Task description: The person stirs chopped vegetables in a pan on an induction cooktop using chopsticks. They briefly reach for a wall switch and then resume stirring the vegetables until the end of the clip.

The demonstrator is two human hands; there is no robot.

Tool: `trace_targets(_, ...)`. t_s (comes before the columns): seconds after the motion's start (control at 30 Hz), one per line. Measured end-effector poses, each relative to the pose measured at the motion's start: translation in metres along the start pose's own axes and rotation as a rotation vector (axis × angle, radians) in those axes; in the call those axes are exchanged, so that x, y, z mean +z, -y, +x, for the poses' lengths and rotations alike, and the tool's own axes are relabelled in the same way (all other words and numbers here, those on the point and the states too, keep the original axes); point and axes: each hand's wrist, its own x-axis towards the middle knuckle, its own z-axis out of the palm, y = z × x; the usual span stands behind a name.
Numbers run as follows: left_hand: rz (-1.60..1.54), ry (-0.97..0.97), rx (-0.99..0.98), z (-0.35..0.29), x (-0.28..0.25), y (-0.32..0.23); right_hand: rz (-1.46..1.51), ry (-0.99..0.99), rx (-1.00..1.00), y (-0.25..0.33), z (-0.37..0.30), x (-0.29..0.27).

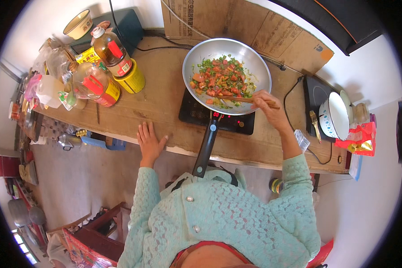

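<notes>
A silver frying pan (195, 57) stands on a black induction cooker (187, 112), its long black handle (205, 149) jutting over the table's front edge toward me. Chopped red tomato and green herbs (223, 76) lie in a heap across the pan's bottom. Over the pan's right rim reaches my right hand (267, 107), closed around a pair of wooden chopsticks (241, 99); their tips are among the food at the near side. My left hand (150, 139) rests flat on the table's front edge, fingers spread, left of the pan handle, holding nothing.
Left on the brown-covered table (161, 94) stand a brown oil bottle (111, 51), a yellow tub (133, 80) and a red-labelled bottle (96, 85). At the right are a white enamel bowl (334, 117), a brush (316, 125) and a red packet (364, 137). Cardboard (254, 27) lines the back.
</notes>
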Motion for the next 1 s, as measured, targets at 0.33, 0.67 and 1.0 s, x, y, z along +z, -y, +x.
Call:
trace_targets(0.33, -0.006, -0.045, 0.003, -0.001, 0.008, 0.005, 0.138, -0.191, 0.266, 0.025, -0.008, -0.035)
trace_targets(0.67, -0.006, -0.046, -0.008, 0.000, 0.010, 0.009, 0.295, -0.063, 0.042, 0.020, 0.044, 0.045)
trace_targets(1.0, -0.018, -0.041, -0.018, -0.001, 0.010, 0.008, 0.143, -0.080, -0.100, -0.047, 0.081, 0.015)
